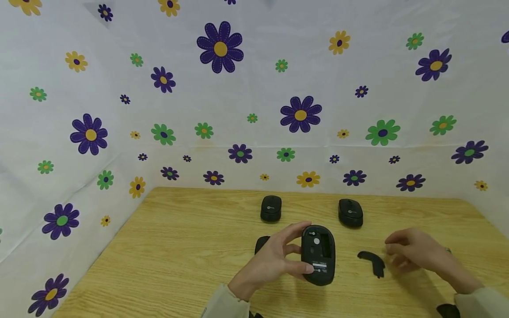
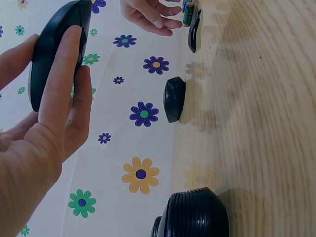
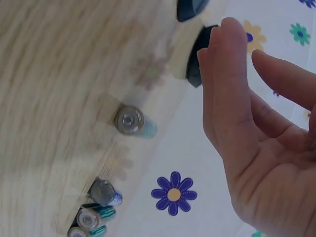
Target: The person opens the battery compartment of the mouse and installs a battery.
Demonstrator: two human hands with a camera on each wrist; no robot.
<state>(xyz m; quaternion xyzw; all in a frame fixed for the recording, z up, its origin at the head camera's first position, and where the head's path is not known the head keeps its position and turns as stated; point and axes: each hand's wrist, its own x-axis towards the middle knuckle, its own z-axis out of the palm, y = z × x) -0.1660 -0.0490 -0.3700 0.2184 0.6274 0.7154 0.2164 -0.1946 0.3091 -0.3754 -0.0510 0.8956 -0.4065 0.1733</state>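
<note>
The upturned mouse (image 1: 320, 254) is up above the table (image 1: 179, 229), its left side held in the left hand (image 1: 270, 265) — thumb across the underside. A gap separates it from the curved cover (image 1: 377, 261); beside that, the right hand (image 1: 413, 254) hovers, fingers loose — two more mice (image 1: 271, 208) sit near the back edge.

The wood-grained tabletop (image 1: 179, 247) bears black mice (image 1: 271, 208), a curved black cover (image 1: 375, 263) and batteries (image 3: 129, 120).
</note>
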